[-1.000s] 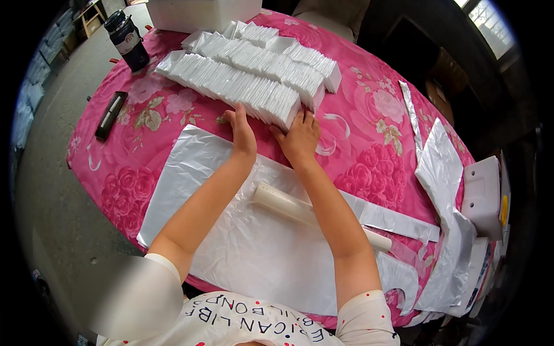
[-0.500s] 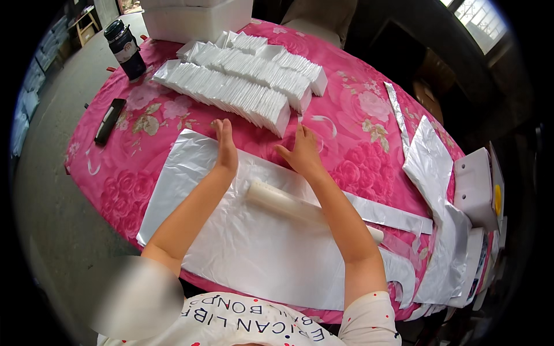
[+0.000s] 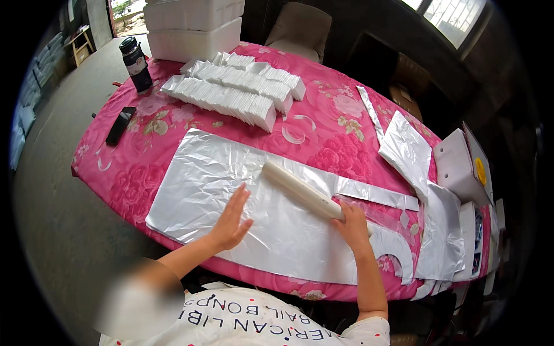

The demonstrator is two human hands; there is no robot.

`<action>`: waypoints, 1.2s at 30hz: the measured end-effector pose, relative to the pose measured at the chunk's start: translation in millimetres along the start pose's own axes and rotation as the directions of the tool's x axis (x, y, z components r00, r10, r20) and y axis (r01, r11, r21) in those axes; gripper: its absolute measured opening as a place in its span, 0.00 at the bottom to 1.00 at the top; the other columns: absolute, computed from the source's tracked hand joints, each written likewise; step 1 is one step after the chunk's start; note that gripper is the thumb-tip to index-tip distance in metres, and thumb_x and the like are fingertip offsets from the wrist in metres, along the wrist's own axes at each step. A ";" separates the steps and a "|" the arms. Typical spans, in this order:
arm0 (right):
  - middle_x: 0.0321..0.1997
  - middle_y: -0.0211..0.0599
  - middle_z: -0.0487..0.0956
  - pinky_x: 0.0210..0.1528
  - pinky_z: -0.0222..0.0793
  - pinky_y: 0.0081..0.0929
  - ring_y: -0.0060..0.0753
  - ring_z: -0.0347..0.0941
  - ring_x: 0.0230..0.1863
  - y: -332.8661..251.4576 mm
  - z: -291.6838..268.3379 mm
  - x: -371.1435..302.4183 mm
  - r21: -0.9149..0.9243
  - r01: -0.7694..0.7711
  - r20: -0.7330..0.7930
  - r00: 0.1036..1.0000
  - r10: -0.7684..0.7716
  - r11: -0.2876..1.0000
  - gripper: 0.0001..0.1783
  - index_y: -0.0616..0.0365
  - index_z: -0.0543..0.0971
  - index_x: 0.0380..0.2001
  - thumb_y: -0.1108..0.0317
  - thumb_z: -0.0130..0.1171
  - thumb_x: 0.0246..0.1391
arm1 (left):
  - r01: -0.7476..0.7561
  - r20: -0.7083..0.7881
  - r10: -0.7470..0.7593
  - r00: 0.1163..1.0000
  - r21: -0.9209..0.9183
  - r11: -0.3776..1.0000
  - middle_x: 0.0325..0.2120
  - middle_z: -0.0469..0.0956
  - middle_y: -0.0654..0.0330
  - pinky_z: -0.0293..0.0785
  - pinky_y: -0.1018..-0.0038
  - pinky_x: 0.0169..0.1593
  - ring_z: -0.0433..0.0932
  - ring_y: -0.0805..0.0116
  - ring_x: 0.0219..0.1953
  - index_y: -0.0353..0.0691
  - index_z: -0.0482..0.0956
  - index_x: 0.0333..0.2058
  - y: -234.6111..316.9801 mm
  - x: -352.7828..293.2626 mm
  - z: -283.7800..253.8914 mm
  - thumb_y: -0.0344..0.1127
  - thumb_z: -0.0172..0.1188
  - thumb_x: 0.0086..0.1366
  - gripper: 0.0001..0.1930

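Observation:
A large silver foil-like sheet (image 3: 190, 184) lies on the table in front of me, crinkled on its left part. Across it rests a long whitish roll (image 3: 303, 191), slanting from upper left to lower right. My right hand (image 3: 351, 224) grips this roll near its right end, and part of that end is hidden behind the hand. Fingers outstretched, my left hand (image 3: 231, 224) is over the sheet to the left of the roll and holds nothing. Whether it touches the sheet I cannot tell.
Rows of folded white packets (image 3: 225, 89) stand at the back, before white foam boxes (image 3: 193, 37). A dark bottle (image 3: 137, 66) and a black phone-like object (image 3: 121, 126) are at the left. Foil pieces (image 3: 407, 147) and a white box (image 3: 456, 164) lie right.
Both hands have drawn back from beside the packets. My right hand now holds the roll's right end; my left hand is over the sheet. The view has shifted slightly.

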State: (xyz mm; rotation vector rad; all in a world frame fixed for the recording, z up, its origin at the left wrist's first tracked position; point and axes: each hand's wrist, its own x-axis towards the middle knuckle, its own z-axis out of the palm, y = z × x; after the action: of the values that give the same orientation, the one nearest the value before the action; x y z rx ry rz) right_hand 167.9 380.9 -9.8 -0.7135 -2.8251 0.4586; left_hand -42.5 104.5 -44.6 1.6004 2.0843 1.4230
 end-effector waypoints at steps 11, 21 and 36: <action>0.55 0.54 0.66 0.60 0.54 0.38 0.53 0.59 0.58 -75.0 49.3 -111.5 0.347 0.110 -0.070 0.993 -0.092 0.931 0.25 0.68 0.67 0.53 0.64 0.50 0.54 | -0.192 0.333 0.153 0.930 0.084 0.978 0.63 0.38 0.37 0.41 0.58 0.65 0.39 0.39 0.65 0.34 0.49 0.62 57.7 -5.9 94.8 0.52 0.51 0.59 0.39; 0.62 0.51 0.62 0.65 0.48 0.35 0.47 0.56 0.63 126.6 2.1 -143.1 -0.144 -0.236 -0.254 0.947 0.195 0.961 0.25 0.69 0.65 0.55 0.66 0.45 0.55 | -0.263 0.392 0.208 0.896 0.093 0.960 0.63 0.37 0.37 0.41 0.56 0.65 0.38 0.38 0.65 0.33 0.50 0.61 73.6 -6.7 105.4 0.51 0.53 0.56 0.41; 0.33 0.42 0.78 0.39 0.68 0.36 0.46 0.74 0.35 121.9 -53.2 -174.6 -0.102 -0.415 -0.656 0.711 0.252 0.904 0.06 0.61 0.75 0.22 0.76 0.62 0.38 | -0.245 0.444 0.122 0.888 0.231 0.941 0.62 0.45 0.38 0.45 0.58 0.65 0.40 0.43 0.65 0.30 0.60 0.57 112.8 -7.7 120.5 0.48 0.57 0.55 0.36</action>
State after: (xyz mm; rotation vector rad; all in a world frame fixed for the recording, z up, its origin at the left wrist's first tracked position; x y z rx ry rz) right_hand 385.1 410.8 -20.7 -1.1854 -2.1183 -0.0965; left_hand 110.2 165.5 -28.8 2.0463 1.9709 0.7349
